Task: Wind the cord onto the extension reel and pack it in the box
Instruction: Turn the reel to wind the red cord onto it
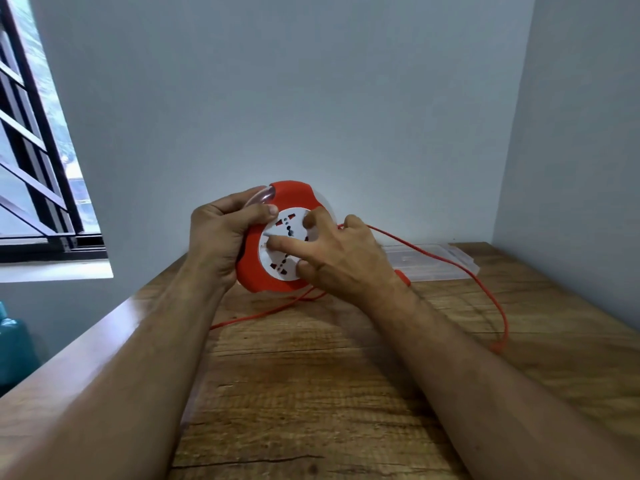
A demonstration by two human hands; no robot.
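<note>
Winding step in hand. The round red-and-white plastic extension reel (277,244) is held tilted up above the far part of the wooden table (311,393), socket face toward the camera.

Left hand (218,240) grips the reel's left rim, fingers curled over the edge, thumb on the front. Right hand (332,254) rests spread fingertips on the white socket disc — straight, pressing, not closed round anything; likely placed to turn the hub.

The thin red cord (485,282) trails from under the reel in a loose loop across the table to the right — much appears unwound.

The clear plastic box (446,265) lies behind, near the wall, apart from the reel.

Next move calls for steady rotation of the disc while the left hand braces the housing; watch the loop for snags.
</note>
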